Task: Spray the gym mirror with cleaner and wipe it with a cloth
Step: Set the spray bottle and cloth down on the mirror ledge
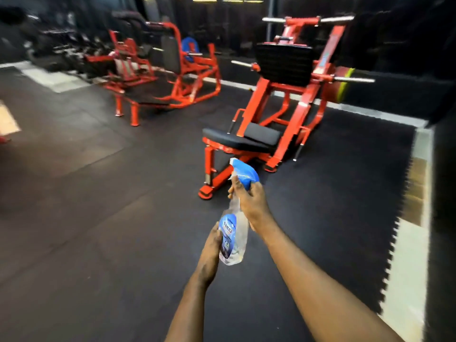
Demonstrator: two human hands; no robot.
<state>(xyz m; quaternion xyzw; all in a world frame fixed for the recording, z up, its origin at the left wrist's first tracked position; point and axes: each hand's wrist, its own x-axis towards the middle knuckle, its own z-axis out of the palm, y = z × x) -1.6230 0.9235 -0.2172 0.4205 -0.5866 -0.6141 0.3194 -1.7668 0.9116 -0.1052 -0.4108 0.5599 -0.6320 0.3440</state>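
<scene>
Holding centre stage is the spray bottle [234,228], a clear plastic one with a blue label and a blue trigger head [244,172], tilted with its nozzle pointing up and away from the person. Through the see-through wall only a little clear liquid seems to sit near the bottom; the exact level is hard to judge. Right hand [251,201] is wrapped round the narrow neck just under the trigger head, fingers curled tight on it. Left hand [209,253] is down at the bottle's base, fingers against the label side, cupping it; whether they curl fully round cannot be told from this angle. Both bare forearms reach in from the lower edge. Underfoot, a dark rubber floor [98,218] of matte interlocking tiles, with a toothed edge on the right. Just beyond the bottle stands a red steel leg press [283,99] with black padded seat; a second red machine [172,77] sits well back on the left.
</scene>
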